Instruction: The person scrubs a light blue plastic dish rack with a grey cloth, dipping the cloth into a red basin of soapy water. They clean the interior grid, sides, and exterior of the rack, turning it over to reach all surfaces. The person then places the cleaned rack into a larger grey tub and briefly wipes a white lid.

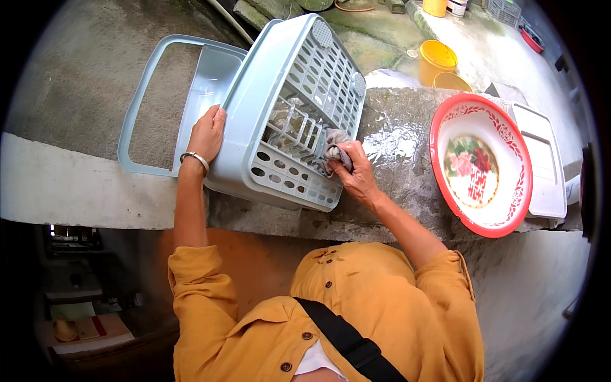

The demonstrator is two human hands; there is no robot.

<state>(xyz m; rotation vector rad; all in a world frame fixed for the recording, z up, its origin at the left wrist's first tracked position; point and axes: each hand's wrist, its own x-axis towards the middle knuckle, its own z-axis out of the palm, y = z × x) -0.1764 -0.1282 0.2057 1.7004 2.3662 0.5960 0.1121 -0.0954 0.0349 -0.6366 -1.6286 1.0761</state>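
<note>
A light blue plastic dish rack (237, 137) is tipped on its side on the concrete ledge, its perforated face turned to the right. My left hand (206, 139), with a bracelet at the wrist, grips the rack's left side. In my right hand (360, 177) is a bunched grey cloth (337, 149), pressed against the lower right of the perforated face. White wire-like slots (299, 132) show through an opening in that face. A light blue frame with a large opening (141, 95) extends from the rack's left side; how it joins is hidden.
Right of the rack, a wet patch glistens on the concrete ledge (398, 143). A red-rimmed enamel basin (450, 191) with floral decoration stands farther right, beside a white plastic lid (546, 167). Beyond the ledge are a yellow bucket (438, 56) and mossy stone slabs (363, 27).
</note>
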